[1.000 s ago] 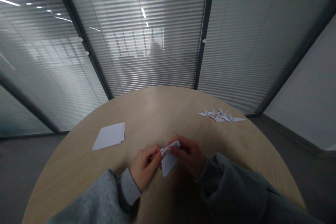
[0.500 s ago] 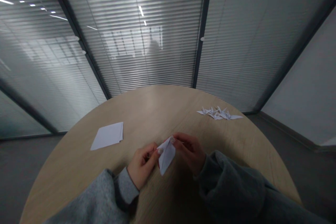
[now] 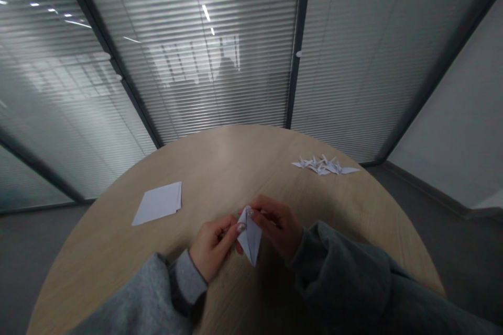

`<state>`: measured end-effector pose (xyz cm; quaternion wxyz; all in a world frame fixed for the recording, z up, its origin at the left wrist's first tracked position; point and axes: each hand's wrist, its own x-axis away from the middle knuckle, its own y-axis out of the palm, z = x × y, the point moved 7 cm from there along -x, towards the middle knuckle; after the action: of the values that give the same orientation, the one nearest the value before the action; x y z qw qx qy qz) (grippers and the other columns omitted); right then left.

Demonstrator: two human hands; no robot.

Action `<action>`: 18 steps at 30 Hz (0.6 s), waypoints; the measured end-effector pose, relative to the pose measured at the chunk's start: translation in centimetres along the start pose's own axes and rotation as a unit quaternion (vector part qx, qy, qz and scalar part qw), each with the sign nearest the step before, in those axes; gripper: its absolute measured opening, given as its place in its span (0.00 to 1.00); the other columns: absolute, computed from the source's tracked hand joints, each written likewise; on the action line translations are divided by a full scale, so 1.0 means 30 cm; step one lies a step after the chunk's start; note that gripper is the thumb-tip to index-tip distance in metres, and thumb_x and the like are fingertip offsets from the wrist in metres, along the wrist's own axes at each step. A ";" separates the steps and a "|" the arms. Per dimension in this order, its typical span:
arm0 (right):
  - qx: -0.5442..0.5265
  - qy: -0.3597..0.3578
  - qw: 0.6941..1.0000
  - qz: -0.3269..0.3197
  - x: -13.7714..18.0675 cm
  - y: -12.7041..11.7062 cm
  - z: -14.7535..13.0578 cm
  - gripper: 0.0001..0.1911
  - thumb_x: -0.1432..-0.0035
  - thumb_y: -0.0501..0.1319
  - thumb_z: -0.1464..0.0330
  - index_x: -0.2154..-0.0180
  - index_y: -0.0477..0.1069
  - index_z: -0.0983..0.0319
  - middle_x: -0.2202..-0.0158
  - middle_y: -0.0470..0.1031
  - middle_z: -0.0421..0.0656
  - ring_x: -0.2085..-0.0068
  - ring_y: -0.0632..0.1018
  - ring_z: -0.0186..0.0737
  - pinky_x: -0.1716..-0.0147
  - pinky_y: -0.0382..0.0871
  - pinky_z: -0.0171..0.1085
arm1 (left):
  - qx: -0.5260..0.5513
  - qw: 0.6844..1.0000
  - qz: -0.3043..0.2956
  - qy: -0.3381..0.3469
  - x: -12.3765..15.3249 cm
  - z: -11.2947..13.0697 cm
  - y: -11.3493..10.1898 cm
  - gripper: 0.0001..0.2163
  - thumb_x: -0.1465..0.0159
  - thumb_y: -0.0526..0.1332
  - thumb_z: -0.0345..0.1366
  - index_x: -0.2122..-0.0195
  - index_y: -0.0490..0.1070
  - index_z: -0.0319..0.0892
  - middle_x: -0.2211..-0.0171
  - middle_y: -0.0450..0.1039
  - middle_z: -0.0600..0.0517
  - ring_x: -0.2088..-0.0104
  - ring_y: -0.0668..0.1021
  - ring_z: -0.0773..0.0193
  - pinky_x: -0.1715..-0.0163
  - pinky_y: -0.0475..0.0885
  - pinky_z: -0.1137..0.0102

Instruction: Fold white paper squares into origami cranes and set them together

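Note:
A small piece of white paper folded into a pointed diamond shape (image 3: 250, 238) is held just above the round wooden table (image 3: 220, 167), near its front edge. My left hand (image 3: 212, 246) pinches its left side with thumb and fingers closed. My right hand (image 3: 277, 225) pinches the top right of the same paper, fingers curled round it. Both wrists wear grey sleeves.
A stack of flat white paper sheets (image 3: 157, 203) lies at the table's left. A heap of several folded white paper figures (image 3: 324, 166) lies at the far right. Glass walls with blinds stand behind the table; grey floor surrounds it.
The folded paper has turned between my fingers from a tilted flap to an upright diamond with its tip pointing down. Both hands stayed in place, pinched on it.

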<state>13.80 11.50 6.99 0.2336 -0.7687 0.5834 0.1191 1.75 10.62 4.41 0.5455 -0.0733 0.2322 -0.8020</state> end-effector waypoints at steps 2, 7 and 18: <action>-0.015 0.017 1.000 0.005 0.000 0.001 0.015 0.14 0.42 0.55 0.59 0.70 0.71 0.63 0.73 0.72 0.43 0.71 0.74 0.36 0.75 0.68 0.32 | -0.024 1.000 0.003 0.019 -0.001 0.007 -0.003 0.19 0.36 0.50 0.48 0.78 0.64 0.41 0.83 0.69 0.53 0.81 0.68 0.68 0.78 0.62 0.74; -0.028 0.043 0.999 0.007 0.000 0.002 0.032 0.13 0.43 0.56 0.59 0.69 0.70 0.63 0.73 0.72 0.41 0.71 0.73 0.35 0.75 0.67 0.32 | -0.057 0.998 0.003 0.016 0.002 0.011 -0.008 0.19 0.36 0.51 0.47 0.79 0.64 0.41 0.83 0.69 0.53 0.81 0.68 0.67 0.78 0.62 0.73; -0.038 0.068 0.997 0.011 -0.002 0.002 0.042 0.12 0.44 0.56 0.61 0.69 0.72 0.63 0.73 0.73 0.42 0.72 0.73 0.35 0.75 0.66 0.32 | -0.134 0.990 -0.005 0.032 0.006 0.023 -0.001 0.18 0.37 0.50 0.45 0.80 0.62 0.41 0.85 0.64 0.55 0.83 0.65 0.68 0.81 0.57 0.74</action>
<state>13.83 12.16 5.90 0.1629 -0.7769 0.6013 0.0915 1.91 10.24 5.01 0.5189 -0.1208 0.3543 -0.7685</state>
